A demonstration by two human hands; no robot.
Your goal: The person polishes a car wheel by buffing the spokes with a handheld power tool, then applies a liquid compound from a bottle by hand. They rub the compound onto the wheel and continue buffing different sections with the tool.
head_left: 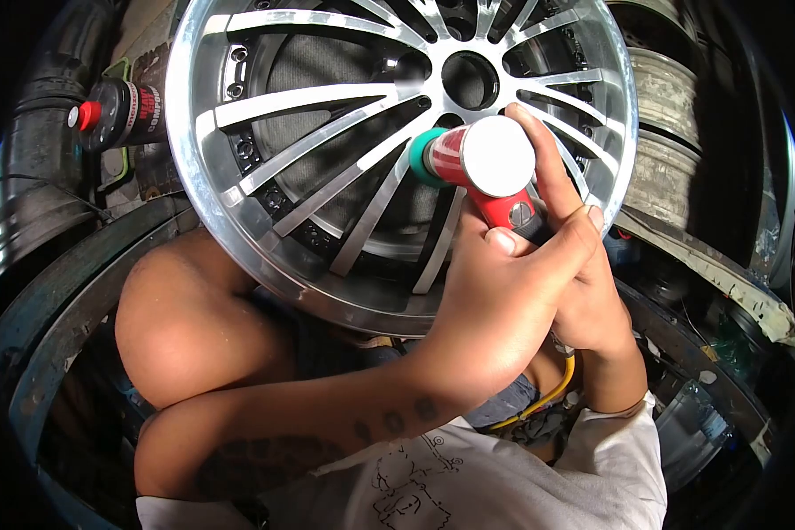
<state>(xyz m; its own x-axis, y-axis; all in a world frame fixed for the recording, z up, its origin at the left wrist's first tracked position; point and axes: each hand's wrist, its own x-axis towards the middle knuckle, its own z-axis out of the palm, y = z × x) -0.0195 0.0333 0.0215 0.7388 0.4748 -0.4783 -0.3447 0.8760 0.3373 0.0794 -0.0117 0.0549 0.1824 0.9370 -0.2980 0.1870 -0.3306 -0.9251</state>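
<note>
A red, air-driven polisher (503,208) with a white round cap on its head is held over the wheel. Its green pad (425,159) meets a spoke just below the hub. My right hand (596,291) grips the tool's handle, with the index finger stretched up along the head. Wrapped around the same handle and overlapping the right fingers is my left hand (503,283), its thumb near the red body. The shiny multi-spoke alloy wheel (305,103) lies face up in front of me. Most of the handle is hidden by both hands.
A dark compound bottle (110,115) with a red cap stands left of the wheel. Stacked metal wheels (664,97) are at the right. A yellow hose (552,397) runs below my hands. My bent knee (177,318) is near the rim; a clear plastic bottle (693,422) sits lower right.
</note>
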